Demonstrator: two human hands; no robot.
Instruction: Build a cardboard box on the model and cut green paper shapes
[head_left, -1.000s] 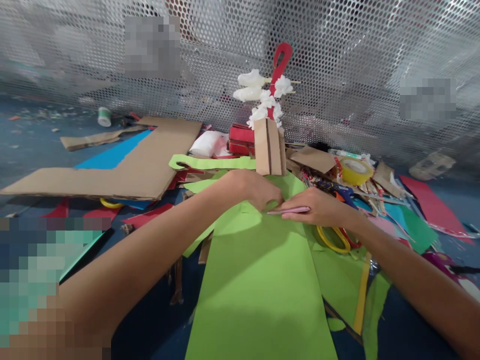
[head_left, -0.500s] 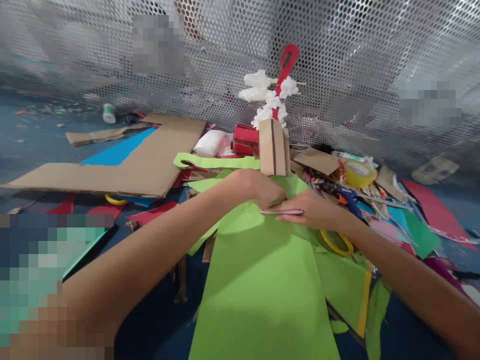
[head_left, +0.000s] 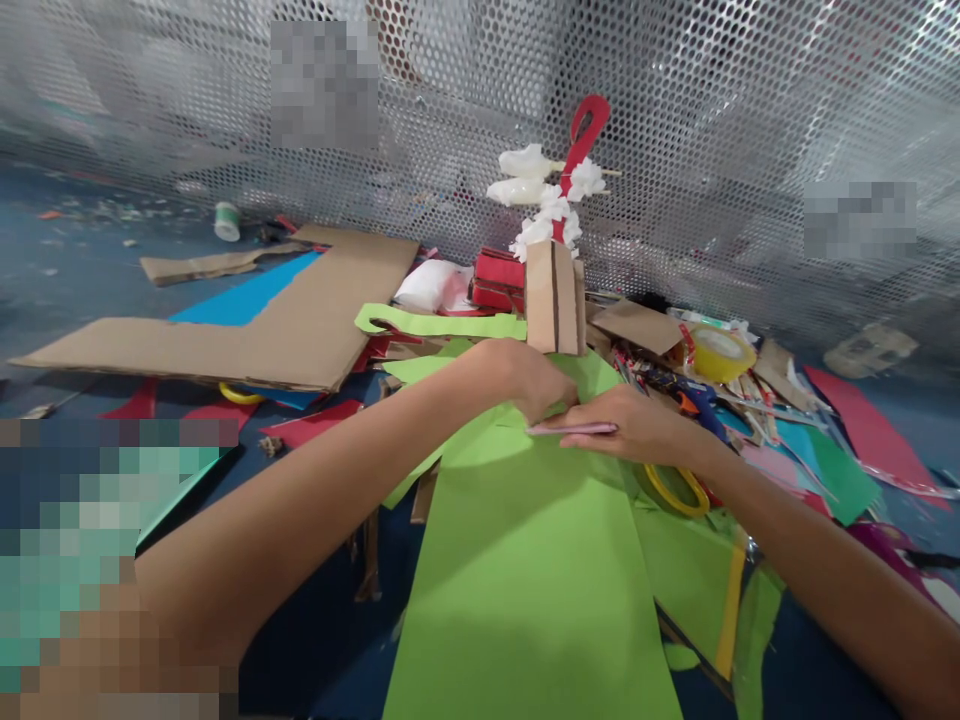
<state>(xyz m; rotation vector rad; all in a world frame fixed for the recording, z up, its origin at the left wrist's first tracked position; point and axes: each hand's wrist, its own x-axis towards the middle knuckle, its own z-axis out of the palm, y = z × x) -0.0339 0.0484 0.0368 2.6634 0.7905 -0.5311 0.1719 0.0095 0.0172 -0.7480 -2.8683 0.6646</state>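
A long light-green sheet of paper (head_left: 525,580) runs from below me up to both hands. My left hand (head_left: 538,385) is closed, its curled fingers pressed at the far part of this sheet; the fingertips are hidden. Touching it, my right hand (head_left: 619,422) is closed with a slim pink pen-like stick (head_left: 574,430) lying across its fingers, pointing left. Just beyond the hands stands an upright cardboard block (head_left: 546,300). Behind it rises a curved red strip (head_left: 585,135) with white puffy pieces (head_left: 553,203).
Brown cardboard (head_left: 300,330) lies at left over blue paper (head_left: 247,290). To the right are a tape roll (head_left: 721,352), a blue glue gun (head_left: 697,405), a yellow ring (head_left: 675,492) and coloured scraps. A perforated metal screen (head_left: 450,110) closes off the back.
The view has shifted slightly, so everything sits a little further right. Both hands keep almost the same place and hold on the green paper and the pink stick.
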